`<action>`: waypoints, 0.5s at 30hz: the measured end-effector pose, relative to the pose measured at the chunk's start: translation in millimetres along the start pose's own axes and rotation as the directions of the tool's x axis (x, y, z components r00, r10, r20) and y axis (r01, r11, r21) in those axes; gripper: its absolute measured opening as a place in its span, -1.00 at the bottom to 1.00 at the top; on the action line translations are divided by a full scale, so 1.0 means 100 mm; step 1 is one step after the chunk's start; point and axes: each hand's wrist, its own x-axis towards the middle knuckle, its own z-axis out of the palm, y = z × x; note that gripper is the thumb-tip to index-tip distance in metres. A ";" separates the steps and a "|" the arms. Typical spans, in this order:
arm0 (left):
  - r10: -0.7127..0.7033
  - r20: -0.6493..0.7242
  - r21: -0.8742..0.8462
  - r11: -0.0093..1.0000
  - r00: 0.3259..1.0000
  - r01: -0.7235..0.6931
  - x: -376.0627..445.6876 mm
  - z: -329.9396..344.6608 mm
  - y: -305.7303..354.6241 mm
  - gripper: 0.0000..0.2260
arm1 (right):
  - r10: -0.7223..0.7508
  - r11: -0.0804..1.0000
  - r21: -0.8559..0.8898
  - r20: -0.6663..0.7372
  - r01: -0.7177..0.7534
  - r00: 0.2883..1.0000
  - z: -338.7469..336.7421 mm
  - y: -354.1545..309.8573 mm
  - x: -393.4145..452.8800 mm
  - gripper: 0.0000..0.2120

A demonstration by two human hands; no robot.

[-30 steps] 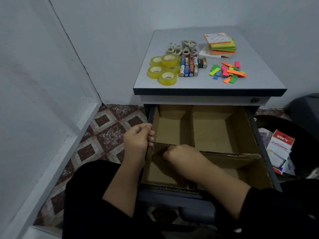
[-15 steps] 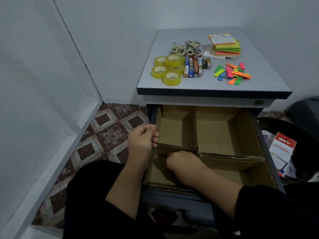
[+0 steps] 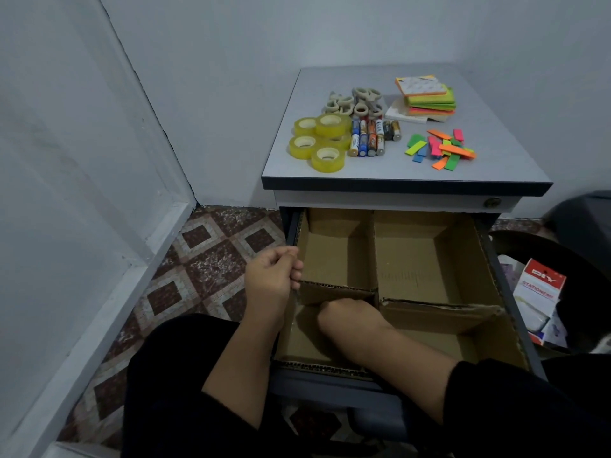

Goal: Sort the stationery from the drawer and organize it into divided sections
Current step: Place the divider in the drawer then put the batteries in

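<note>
The drawer is pulled out and lined with a cardboard insert split into sections. My left hand pinches the insert's left wall. My right hand is curled in the near-left section against the cross divider, its fingertips hidden. On the cabinet top lie yellow tape rolls, batteries, beige scissors, stacked sticky-note pads and loose coloured flags.
A red and white stationery packet sits in a dark bin right of the drawer. Walls close in at the left and behind the cabinet. Patterned floor tiles lie to the left, and my dark-clothed knees are below.
The left part of the cross divider has straightened up between my hands. My right hand shifted slightly toward the divider junction; my left hand kept its grip on the wall.
</note>
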 end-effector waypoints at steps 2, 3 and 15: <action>-0.002 -0.005 0.006 1.000 1.000 0.002 0.00 0.00 0.00 -0.88 | 0.004 1.000 -0.012 -0.001 -0.004 1.000 -0.03 -0.01 -0.03 -0.76; -0.002 -0.007 0.010 1.000 1.000 0.002 0.01 0.00 -0.01 -0.88 | 0.008 1.000 -0.006 0.000 -0.008 1.000 -0.04 -0.01 -0.05 -0.76; 0.319 0.122 0.372 0.863 0.940 -0.341 -0.11 0.22 0.06 -0.86 | 0.393 0.889 0.457 -0.762 -0.003 0.515 -0.53 0.81 -0.26 -0.80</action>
